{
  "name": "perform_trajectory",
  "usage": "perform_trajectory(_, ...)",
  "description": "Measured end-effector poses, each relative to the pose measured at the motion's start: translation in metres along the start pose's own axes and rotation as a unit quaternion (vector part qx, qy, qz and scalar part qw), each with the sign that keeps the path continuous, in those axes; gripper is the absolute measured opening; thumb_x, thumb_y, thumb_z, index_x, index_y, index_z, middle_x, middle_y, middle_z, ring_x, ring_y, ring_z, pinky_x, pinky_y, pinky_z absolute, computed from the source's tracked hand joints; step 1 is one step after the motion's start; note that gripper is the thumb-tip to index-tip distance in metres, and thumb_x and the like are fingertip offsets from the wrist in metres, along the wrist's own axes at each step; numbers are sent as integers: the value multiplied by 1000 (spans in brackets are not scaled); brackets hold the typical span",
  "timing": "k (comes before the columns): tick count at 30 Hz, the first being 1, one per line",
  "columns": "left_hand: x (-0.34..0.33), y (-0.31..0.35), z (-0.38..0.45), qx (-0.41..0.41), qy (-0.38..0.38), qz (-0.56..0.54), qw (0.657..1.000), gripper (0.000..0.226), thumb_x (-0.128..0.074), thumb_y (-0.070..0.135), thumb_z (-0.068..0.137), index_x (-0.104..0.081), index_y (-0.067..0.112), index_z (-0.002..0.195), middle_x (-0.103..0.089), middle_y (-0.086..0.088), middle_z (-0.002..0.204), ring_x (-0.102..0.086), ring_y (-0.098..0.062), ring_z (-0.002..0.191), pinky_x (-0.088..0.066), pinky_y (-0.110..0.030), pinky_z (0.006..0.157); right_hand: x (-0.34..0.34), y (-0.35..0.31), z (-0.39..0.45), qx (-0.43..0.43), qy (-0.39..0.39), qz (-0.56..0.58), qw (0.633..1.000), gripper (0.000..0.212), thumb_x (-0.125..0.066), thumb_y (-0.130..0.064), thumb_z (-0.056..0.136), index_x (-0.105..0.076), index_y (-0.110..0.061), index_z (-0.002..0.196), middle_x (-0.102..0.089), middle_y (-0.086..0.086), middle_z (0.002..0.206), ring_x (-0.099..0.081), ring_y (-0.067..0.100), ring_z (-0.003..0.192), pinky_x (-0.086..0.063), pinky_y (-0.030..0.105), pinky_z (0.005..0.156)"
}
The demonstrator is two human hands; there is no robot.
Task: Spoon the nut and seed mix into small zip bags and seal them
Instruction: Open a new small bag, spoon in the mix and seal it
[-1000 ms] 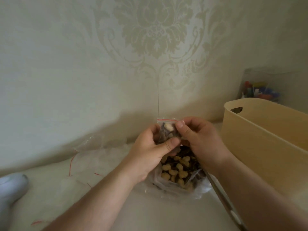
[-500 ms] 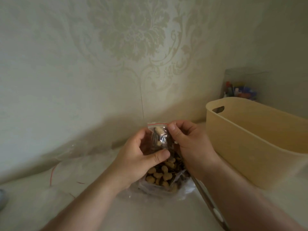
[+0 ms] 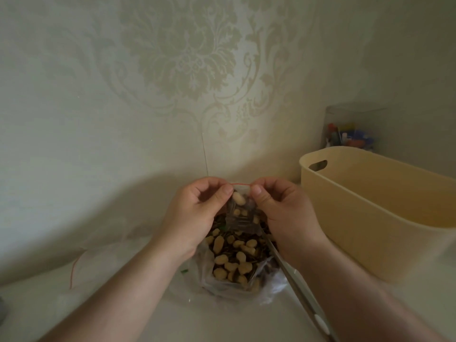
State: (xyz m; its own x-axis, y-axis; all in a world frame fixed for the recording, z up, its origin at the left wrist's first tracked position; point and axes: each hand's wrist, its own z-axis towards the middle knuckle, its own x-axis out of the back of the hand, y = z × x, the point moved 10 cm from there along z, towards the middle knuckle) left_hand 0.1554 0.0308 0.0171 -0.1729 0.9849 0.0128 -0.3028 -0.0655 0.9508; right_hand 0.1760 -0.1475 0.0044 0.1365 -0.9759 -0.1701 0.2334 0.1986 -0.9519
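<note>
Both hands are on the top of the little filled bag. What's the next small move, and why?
Probably run the thumbs along the red zip strip to press it shut. The left hand and right hand each pinch a top corner of the small zip bag, which already holds nuts and seeds above the big open bag of mix. Whether the strip is sealed cannot be told.

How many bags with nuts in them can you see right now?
2: the small zip bag pinched by the left hand and right hand, and the big bag beneath. More may be hidden.
</note>
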Motion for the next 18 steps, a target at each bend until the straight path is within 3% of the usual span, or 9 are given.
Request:
perform_trajectory(5,8,-12,-6,-13,44,7,999,10,-68,19,99,-76,14,97,-77,1,86,-72,-11,81,-56,-25,74,-2,12,3,-24,-16,-61,998,8,-69,-15,99,-77,-17,98,-80,4,91,-77,23,89,-63,32,77)
perform_trajectory(8,18,-6,-14,-58,59,94,992,16,-68,35,96,-78,22,99,-79,7,90,-75,-8,84,-59,-26,75,-3,14,2,-28,-21,-69,997,7,-70,-16,99,-77,-16,98,-80,6,92,-77,26,89,-65,38,79)
perform_trajectory(11,28,7,-22,-111,69,193,973,20,-70,46,88,-78,32,100,-78,20,91,-74,0,86,-57,-17,76,-2,13,0,-34,-17,-53,998,7,-71,-18,98,-76,-14,98,-79,9,90,-77,31,88,-65,44,78)
perform_trajectory(18,30,-1,-20,-78,60,145,985,11,-75,23,96,-80,24,105,-79,18,92,-74,0,88,-54,-11,76,-4,21,-2,-60,-16,-22,998,14,-69,-21,100,-76,-10,98,-79,15,94,-77,37,89,-64,56,82)
